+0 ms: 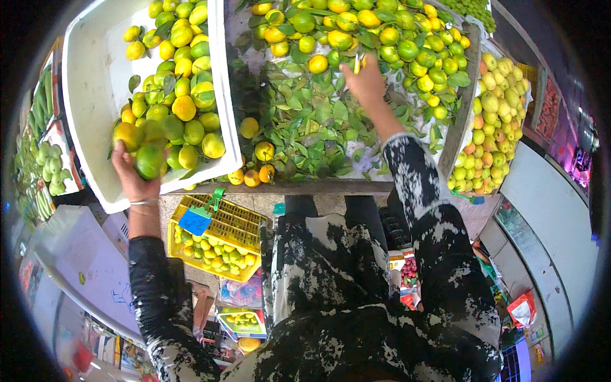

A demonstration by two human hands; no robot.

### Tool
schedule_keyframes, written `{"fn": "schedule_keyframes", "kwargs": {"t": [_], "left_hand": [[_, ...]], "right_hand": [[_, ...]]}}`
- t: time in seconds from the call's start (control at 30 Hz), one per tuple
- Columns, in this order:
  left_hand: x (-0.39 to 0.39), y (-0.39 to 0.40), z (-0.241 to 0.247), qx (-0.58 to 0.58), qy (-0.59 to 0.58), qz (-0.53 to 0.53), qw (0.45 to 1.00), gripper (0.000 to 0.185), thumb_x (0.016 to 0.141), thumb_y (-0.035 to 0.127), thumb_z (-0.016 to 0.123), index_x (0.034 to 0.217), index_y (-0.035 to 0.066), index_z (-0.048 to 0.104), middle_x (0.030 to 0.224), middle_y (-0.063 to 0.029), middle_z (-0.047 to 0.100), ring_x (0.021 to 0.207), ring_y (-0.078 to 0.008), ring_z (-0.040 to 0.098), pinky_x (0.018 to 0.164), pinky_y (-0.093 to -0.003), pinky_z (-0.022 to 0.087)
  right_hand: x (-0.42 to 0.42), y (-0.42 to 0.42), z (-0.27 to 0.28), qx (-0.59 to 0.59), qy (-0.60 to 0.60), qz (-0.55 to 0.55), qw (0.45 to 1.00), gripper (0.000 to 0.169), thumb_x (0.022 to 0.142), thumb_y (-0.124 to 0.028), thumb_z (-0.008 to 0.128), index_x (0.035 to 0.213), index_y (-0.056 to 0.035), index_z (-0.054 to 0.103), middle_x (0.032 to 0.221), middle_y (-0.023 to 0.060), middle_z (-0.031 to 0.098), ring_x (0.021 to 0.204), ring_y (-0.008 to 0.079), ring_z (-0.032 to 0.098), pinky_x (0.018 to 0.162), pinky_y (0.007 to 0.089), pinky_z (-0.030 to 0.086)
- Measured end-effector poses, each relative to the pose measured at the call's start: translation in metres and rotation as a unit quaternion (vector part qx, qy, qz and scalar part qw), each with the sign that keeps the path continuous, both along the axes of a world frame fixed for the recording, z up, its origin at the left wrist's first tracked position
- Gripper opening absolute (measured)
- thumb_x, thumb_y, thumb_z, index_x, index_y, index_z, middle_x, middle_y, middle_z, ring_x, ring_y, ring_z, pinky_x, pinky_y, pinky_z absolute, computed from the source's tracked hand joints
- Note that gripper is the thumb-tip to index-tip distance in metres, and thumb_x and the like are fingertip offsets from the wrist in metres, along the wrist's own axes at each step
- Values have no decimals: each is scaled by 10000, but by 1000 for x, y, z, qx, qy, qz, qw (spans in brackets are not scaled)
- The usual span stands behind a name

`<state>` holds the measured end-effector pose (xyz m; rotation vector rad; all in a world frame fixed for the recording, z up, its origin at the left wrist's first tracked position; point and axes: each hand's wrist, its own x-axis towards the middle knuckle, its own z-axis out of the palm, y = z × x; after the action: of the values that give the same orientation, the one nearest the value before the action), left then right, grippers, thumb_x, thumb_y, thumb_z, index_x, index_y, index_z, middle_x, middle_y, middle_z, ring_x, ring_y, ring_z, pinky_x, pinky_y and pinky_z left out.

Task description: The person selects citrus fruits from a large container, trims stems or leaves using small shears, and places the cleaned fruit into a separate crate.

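My left hand (pixel 136 176) is over the near end of a white foam box (pixel 88 95) of green and yellow citrus fruit, with its fingers around a green citrus fruit (pixel 150 161); other fruit beside it is blurred. My right hand (pixel 366 86) reaches over the wooden stall tray and grips a small yellow and silver tool, perhaps snips (pixel 359 63), whose tips point away from me. Beneath and beside this hand lie loose green leaves (pixel 315 114). Citrus fruit (pixel 405 47) with leaves is heaped along the tray's far and right sides. Several orange-yellow fruits (pixel 252 178) lie by the near left corner.
The tray's wooden edge (pixel 305 187) runs in front of me. To the right is a pile of yellow-green pears or similar fruit (pixel 491 119). Below the foam box stands a yellow plastic crate (pixel 215 270) of fruit with a blue tag (pixel 194 222). Vegetables (pixel 40 105) lie far left.
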<state>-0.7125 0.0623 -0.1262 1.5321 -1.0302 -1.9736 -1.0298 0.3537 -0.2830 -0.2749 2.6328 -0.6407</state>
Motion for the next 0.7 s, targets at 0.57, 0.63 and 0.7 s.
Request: {"fn": "schedule_keyframes", "kwargs": {"t": [0.57, 0.63, 0.7], "left_hand": [[-100, 106, -80, -199, -35, -331, 922, 547, 715, -29, 665, 1219, 111, 505, 1203, -65, 512, 1084, -192, 512, 795, -285, 498], [-118, 129, -83, -148, -5, -341, 928, 663, 692, -63, 680, 1282, 139, 454, 1213, -58, 507, 1103, -183, 498, 809, -272, 507], [-126, 137, -87, -35, 110, -329, 937, 705, 690, -85, 685, 1307, 140, 427, 1221, -44, 502, 1105, -170, 493, 827, -277, 504]], "right_hand": [[-1, -35, -12, -265, -387, -104, 877, 604, 723, -346, 737, 1140, 27, 510, 1089, 132, 580, 914, 217, 593, 733, 344, 509], [31, -30, 15, -347, -510, -106, 780, 474, 784, -313, 685, 1106, 6, 545, 1020, 98, 601, 850, 167, 603, 704, 292, 520], [48, -24, 37, -311, -565, -106, 756, 457, 815, -338, 643, 1098, 8, 547, 994, 104, 606, 833, 173, 607, 685, 287, 515]]}}
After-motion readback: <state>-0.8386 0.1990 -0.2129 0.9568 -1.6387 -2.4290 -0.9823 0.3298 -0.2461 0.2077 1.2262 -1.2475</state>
